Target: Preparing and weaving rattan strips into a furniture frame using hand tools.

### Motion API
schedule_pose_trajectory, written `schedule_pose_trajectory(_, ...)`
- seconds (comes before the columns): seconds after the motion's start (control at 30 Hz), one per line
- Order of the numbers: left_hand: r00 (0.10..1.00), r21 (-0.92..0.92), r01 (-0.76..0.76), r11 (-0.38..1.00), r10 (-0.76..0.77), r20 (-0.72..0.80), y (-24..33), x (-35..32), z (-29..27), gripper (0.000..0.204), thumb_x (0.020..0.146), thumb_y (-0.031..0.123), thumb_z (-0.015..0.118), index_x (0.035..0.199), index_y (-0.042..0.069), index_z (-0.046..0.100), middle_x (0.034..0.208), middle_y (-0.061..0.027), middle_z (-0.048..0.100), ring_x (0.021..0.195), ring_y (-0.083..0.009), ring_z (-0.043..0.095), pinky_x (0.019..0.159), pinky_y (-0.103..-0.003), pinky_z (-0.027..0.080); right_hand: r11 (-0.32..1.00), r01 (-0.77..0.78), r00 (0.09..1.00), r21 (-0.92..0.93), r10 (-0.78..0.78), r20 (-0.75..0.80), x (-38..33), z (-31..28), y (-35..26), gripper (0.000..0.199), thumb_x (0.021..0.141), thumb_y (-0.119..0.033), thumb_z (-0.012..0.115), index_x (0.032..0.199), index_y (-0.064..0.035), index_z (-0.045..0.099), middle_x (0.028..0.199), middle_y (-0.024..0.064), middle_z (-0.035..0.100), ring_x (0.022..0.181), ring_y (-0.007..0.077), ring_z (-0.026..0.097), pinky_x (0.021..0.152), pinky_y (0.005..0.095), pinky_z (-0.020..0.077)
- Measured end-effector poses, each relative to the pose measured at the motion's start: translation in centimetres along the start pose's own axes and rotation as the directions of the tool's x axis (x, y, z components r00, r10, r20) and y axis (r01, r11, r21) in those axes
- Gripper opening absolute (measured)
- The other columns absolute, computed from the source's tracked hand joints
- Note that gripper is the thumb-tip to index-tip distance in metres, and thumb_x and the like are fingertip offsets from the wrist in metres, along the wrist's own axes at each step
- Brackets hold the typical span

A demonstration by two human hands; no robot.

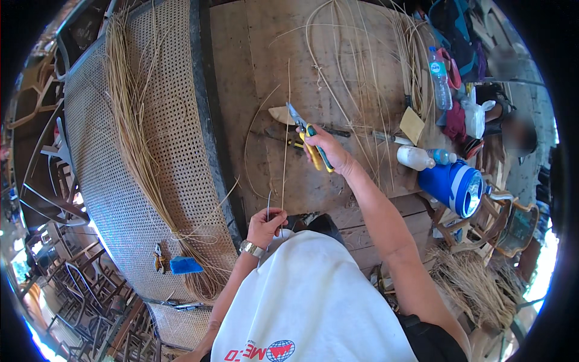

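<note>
My right hand (325,151) is closed around a pair of shears (295,114) with yellow and dark teal handles. Their metal blades point away from me and lie right beside an upright thin cane strand (285,157); whether they touch it I cannot tell. Close to my body, my left hand (264,229) pinches the lower end of that strand between thumb and fingers. A second, short pale strip (268,202) also sticks up from the left hand. Beyond the shears lie a pale pointed piece (281,115) and a yellow-and-black tool (295,143), partly covered.
A woven cane panel (175,78) with a dark edge stands at left, bearing a long cane bundle (129,120), pliers (159,259) and a blue sponge (186,265). Loose strands cross the wooden board (241,60). Bottles (415,158) and a blue cooler jug (449,187) are at right.
</note>
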State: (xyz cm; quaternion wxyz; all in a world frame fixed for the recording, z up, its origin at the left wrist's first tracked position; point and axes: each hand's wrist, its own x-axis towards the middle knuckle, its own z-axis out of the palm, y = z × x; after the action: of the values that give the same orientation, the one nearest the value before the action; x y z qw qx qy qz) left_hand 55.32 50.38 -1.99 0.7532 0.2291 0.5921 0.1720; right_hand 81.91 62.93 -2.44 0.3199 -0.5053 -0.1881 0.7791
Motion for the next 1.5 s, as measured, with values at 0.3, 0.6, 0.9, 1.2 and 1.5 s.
schedule_pose_trajectory(0.3,0.981,-0.13,-0.13,0.983,0.108,-0.16,1.5,-1.6,-0.5,0.019,0.088,0.014,0.071,0.102,0.002,0.065,0.077,-0.0074,0.069,0.05,-0.0054,0.053,0.043,-0.019,0.037,0.161,0.167,0.777,-0.973,-0.629,0.029,-3.1,3.6,8.6,0.057,0.081,-0.033,0.07,0.127,-0.0072,0.048,0.094,0.0147,0.055,0.094,0.0306,0.056,0.085,0.046,0.0453)
schedule_pose_trajectory(0.6,0.981,-0.217,-0.192,0.957,0.185,-0.051,5.4,0.7,2.4,0.016,0.089,0.015,0.07,0.1,0.011,0.059,0.083,-0.0098,0.071,0.044,-0.0044,0.046,0.037,-0.018,0.029,0.659,0.235,0.785,-0.714,-0.562,-0.261,-6.3,5.0,9.7,0.061,0.091,-0.035,0.064,0.138,-0.0029,0.041,0.099,0.0119,0.062,0.089,0.0238,0.062,0.083,0.0339,0.0504)
schedule_pose_trajectory(0.9,0.934,0.001,-0.354,0.935,0.354,-0.05,9.5,5.1,2.8,0.011,0.089,0.013,0.069,0.095,0.011,0.059,0.081,-0.0097,0.071,0.043,-0.0049,0.045,0.036,-0.019,0.03,0.943,-0.057,0.835,-0.328,-0.135,-0.534,-27.6,-1.5,22.7,0.018,0.092,-0.019,0.063,0.099,-0.0033,0.068,0.077,0.0033,0.065,0.071,0.0105,0.058,0.066,0.0267,0.0477)
schedule_pose_trajectory(1.2,0.681,0.145,-0.732,0.666,0.716,0.151,21.1,5.7,6.7,0.016,0.092,0.02,0.067,0.097,0.009,0.057,0.085,-0.0088,0.072,0.042,-0.0009,0.043,0.036,-0.017,0.029,0.75,-0.49,0.337,-0.445,-0.308,-0.89,-46.5,-10.8,51.4,0.018,0.087,-0.02,0.067,0.087,-0.0019,0.067,0.076,0.0143,0.065,0.07,0.0266,0.064,0.066,0.037,0.0499)
schedule_pose_trajectory(1.5,0.807,0.909,-0.407,0.087,0.501,0.313,4.5,12.3,5.0,0.03,0.083,0.033,0.067,0.09,0.004,0.065,0.073,-0.0112,0.065,0.056,-0.0201,0.063,0.057,-0.038,0.05,0.637,-0.764,0.198,-0.104,0.077,-0.977,-51.3,1.3,90.0,0.034,0.089,-0.031,0.054,0.081,0.0016,0.06,0.089,0.0164,0.067,0.074,0.0296,0.065,0.061,0.0397,0.0494)
